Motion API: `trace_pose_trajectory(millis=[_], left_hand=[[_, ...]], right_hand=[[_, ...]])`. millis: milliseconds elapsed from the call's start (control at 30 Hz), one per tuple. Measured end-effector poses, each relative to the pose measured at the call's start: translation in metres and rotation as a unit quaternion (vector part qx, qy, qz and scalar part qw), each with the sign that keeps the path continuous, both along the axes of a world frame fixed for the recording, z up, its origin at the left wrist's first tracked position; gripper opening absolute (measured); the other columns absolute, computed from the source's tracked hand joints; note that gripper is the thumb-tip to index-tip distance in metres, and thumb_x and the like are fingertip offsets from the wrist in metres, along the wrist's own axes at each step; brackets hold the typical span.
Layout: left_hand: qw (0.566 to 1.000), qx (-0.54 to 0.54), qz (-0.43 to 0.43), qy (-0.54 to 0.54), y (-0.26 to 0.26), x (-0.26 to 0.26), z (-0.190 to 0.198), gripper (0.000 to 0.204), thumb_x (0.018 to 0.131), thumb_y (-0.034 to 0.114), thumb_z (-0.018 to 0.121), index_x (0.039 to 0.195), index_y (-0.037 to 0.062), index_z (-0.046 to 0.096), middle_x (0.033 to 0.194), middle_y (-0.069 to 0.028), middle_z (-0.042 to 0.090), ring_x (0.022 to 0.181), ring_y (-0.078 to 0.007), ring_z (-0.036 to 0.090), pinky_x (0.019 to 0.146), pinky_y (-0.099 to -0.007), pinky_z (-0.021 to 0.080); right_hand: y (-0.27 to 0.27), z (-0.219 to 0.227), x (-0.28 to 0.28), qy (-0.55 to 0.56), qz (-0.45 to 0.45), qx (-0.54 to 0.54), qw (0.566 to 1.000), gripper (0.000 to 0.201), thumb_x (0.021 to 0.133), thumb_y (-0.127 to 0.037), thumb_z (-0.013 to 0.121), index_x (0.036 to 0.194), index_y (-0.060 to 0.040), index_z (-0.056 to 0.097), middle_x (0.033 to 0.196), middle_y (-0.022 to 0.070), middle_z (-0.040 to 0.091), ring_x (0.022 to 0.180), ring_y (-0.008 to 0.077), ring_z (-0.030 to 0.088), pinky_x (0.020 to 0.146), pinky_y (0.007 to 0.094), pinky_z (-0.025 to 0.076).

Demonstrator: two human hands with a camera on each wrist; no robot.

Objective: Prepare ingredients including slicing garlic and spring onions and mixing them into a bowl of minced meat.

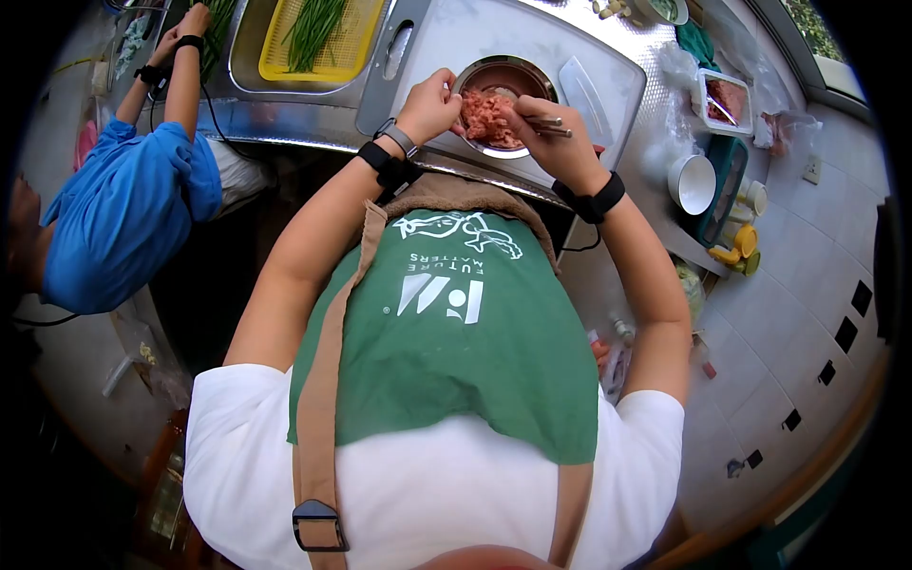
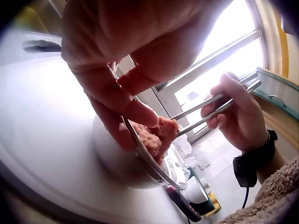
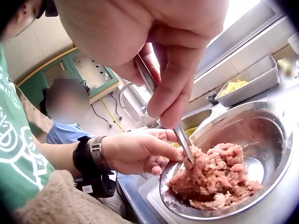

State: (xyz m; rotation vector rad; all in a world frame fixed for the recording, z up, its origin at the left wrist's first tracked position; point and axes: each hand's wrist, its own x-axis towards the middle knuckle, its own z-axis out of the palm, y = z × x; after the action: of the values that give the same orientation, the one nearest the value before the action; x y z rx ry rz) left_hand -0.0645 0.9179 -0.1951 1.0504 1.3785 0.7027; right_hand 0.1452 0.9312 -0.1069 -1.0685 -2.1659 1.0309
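A steel bowl holding pink minced meat stands on a white cutting board. My left hand grips the bowl's left rim, fingers outside and thumb over the edge, as the left wrist view shows. In my right hand are metal chopsticks, their tips in the meat near the left rim in the right wrist view. The meat lies heaped toward that side, and part of the bowl's shiny bottom shows. The left hand's fingertips are close to the meat.
A knife lies on the board just right of the bowl. Farther right are a tray of meat and a white bowl. At left, a yellow basket of green stalks sits in the sink, beside another person in blue.
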Motion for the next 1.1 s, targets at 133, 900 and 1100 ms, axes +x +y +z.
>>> trace_pose_trajectory(millis=[133, 900, 1100], left_hand=[[0.999, -0.007, -0.001, -0.032, 0.002, -0.005, -0.021, 0.017, 0.087, 0.007, 0.053, 0.100, -0.0021, 0.047, 0.065, -0.0061, 0.054, 0.056, -0.0204, 0.067, 0.048, -0.0300, 0.054], [0.990, -0.061, 0.129, 0.006, -0.008, -0.013, 0.004, 0.032, 0.094, 0.021, 0.061, 0.113, 0.0019, 0.044, 0.075, -0.0075, 0.063, 0.052, -0.0148, 0.063, 0.047, -0.0233, 0.051], [0.967, 0.075, 0.215, 0.117, -0.032, -0.050, -0.008, 0.023, 0.092, 0.022, 0.064, 0.102, 0.0006, 0.065, 0.091, -0.0055, 0.062, 0.082, -0.0117, 0.060, 0.065, -0.0225, 0.051]], right_hand=[[0.032, -0.017, 0.019, -0.003, -0.071, -0.004, 0.997, 0.024, 0.093, -0.020, 0.062, 0.077, -0.0022, 0.057, 0.065, 0.0134, 0.057, 0.053, 0.0237, 0.052, 0.050, 0.0309, 0.043], [0.221, -0.085, 0.212, 0.302, -0.451, -0.346, 0.765, 0.039, 0.093, -0.006, 0.055, 0.126, 0.0102, 0.042, 0.120, 0.0240, 0.053, 0.098, 0.0344, 0.062, 0.088, 0.0386, 0.056], [0.294, -0.141, 0.231, 0.398, -0.442, -0.414, 0.689, 0.030, 0.096, -0.009, 0.050, 0.120, 0.0073, 0.045, 0.118, 0.0201, 0.050, 0.115, 0.0326, 0.051, 0.090, 0.0447, 0.056]])
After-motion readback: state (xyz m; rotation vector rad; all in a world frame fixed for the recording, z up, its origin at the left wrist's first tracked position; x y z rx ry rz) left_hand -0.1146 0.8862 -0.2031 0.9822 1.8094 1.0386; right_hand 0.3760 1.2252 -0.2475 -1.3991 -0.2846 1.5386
